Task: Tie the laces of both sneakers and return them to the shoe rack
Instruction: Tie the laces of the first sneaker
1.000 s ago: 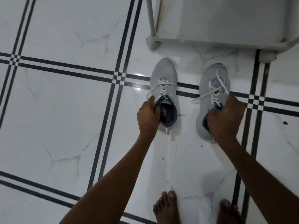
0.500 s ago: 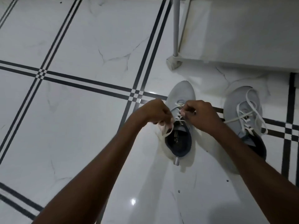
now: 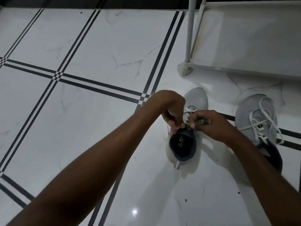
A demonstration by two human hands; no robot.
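Both my hands are down over the left sneaker (image 3: 189, 128), which sits on the tiled floor (image 3: 97, 103) with its toe pointing away from me, toward the shoe rack (image 3: 244, 38). My left hand (image 3: 172, 111) has its grip pinched together on the white laces (image 3: 189, 110) just above the shoe's dark opening, and my right hand (image 3: 206, 123) has its grip closed on the same laces from the other side, the fingertips of the two hands almost touching. A short stretch of lace shows between them, crossing the tongue. The right sneaker (image 3: 259, 126) stands just beside, to the right, with its loose laces (image 3: 260, 121) sprawling over the upper in open loops. The rack's near leg and white bottom shelf stand on the floor just beyond both shoes.
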